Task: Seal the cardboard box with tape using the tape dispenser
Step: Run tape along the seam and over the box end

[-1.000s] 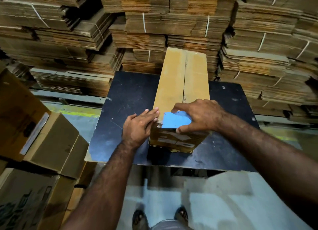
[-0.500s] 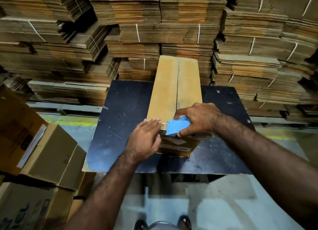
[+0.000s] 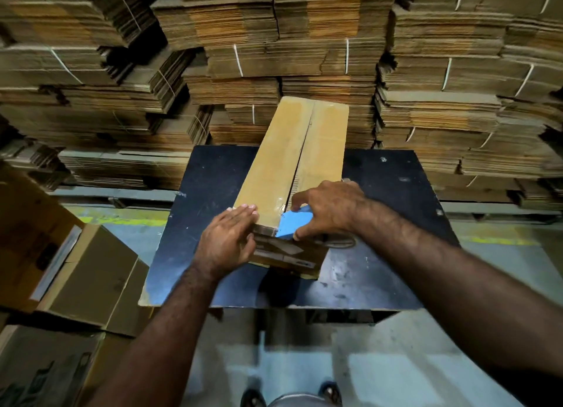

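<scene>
R hand [image 3: 330,207] fingers pinching blue tape dispenser [image 3: 294,224] at near end of cardboard box [image 3: 292,163] | L hand [image 3: 227,239] fingers straight, together, pressing box near corner | box on desk [image 3: 380,224]

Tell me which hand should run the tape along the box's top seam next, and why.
Probably the right hand: it grips the blue tape dispenser at the near end of the cardboard box, right on the centre seam. The left hand lies flat with straight fingers on the near left corner, steadying the box.
</scene>
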`<state>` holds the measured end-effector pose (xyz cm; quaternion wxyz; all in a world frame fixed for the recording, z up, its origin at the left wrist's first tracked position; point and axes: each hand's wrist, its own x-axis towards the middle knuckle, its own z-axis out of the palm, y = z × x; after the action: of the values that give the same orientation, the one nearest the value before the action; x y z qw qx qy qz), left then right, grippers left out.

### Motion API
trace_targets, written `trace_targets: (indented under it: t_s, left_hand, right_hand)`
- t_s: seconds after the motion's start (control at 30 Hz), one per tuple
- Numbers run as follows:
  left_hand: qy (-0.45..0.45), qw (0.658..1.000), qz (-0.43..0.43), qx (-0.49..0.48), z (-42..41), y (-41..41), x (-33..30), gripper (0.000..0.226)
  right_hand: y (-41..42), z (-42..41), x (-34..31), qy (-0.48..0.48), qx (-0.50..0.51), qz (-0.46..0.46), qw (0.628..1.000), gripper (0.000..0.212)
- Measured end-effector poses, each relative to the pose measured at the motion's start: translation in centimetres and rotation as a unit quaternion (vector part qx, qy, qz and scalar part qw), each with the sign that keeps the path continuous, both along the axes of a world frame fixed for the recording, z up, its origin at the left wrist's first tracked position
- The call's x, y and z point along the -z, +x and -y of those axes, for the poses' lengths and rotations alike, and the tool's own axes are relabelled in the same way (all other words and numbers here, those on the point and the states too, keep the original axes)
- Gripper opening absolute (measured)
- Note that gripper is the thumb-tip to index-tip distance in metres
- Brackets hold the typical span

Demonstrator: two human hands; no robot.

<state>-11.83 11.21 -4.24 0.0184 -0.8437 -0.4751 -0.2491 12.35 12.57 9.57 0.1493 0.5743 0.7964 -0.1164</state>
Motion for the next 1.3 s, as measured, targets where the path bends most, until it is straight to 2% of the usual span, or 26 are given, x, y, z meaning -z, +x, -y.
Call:
trace_targets:
  t_s: [0.13,0.23,0.4,0.57,0.7,0.8,0.97,1.17,1.3]
  left_hand:
    - [0.031,0.998,-0.047,-0.006,0.6,2.8,0.0,0.047]
    - [0.053,0.998,-0.036,-0.016,0.4,3.4,0.9,0.04]
    - [0.08,0.996,-0.034,-0.024,0.4,3.1,1.4,0.048]
    - [0.095,0.995,-0.021,-0.037,0.5,4.0,1.5,0.036]
    - [0.076,0.995,-0.039,-0.042,1.0,4.8,1.1,0.043]
    - [0.066,0.996,-0.065,0.007,1.2,7.2,1.5,0.054]
    - [0.044,0.999,-0.03,0.005,0.8,8.1,2.0,0.064]
    - [0.051,0.999,-0.013,-0.004,0.8,8.7,2.3,0.048]
    - [0.028,0.998,-0.039,-0.031,1.5,9.3,1.7,0.057]
  right_hand:
    - [0.2,0.2,0.2,0.009,0.005,0.007,1.0,0.067]
    - [0.1,0.2,0.3,0.013,-0.004,0.007,1.0,0.067]
    - [3.9,0.7,-0.4,-0.002,-0.01,-0.014,1.0,0.068]
    - [6.1,1.0,0.3,0.006,-0.001,0.011,1.0,0.071]
    - [6.0,1.5,1.0,0.026,0.003,0.014,1.0,0.073]
    - [6.2,1.7,1.2,0.043,0.002,0.004,0.999,0.072]
    - [7.4,2.2,1.1,0.058,-0.018,-0.019,0.998,0.07]
    - [11.8,3.2,1.6,0.051,0.016,-0.031,0.998,0.066]
    - [11.6,3.2,2.6,0.073,0.006,-0.035,0.997,0.067]
